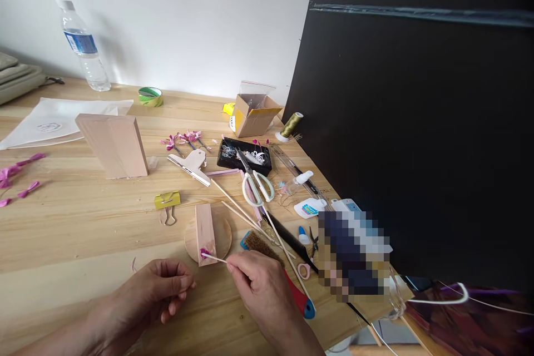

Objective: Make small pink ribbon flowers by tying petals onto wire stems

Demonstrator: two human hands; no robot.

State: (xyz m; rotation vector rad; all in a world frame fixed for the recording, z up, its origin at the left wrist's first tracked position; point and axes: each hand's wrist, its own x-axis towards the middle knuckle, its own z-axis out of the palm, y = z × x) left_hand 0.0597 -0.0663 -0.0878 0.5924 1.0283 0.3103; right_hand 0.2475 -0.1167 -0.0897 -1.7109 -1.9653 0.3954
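My right hand point(261, 283) pinches a thin pale stick point(217, 258). Its far tip meets a small purple petal-like piece point(204, 254) at the near end of a pinkish wooden block point(205, 228). The block lies across a round wooden disc point(223, 233). To the left of the disc is my left hand point(167, 286), with thumb and forefinger pressed together and the other fingers curled. Whether anything small sits in that pinch cannot be made out. A brush point(262, 246) with brown bristles lies just beyond my right hand, its red handle point(296, 292) partly behind the hand.
White-handled scissors point(252, 181) rest on a black tray point(267, 166). A bulldog clip point(192, 167), a yellow binder clip point(167, 200), a wooden block point(112, 147), pink flowers point(187, 140), a cardboard box point(252, 117) and a water bottle point(85, 47) stand around. A black panel point(417, 122) borders the right.
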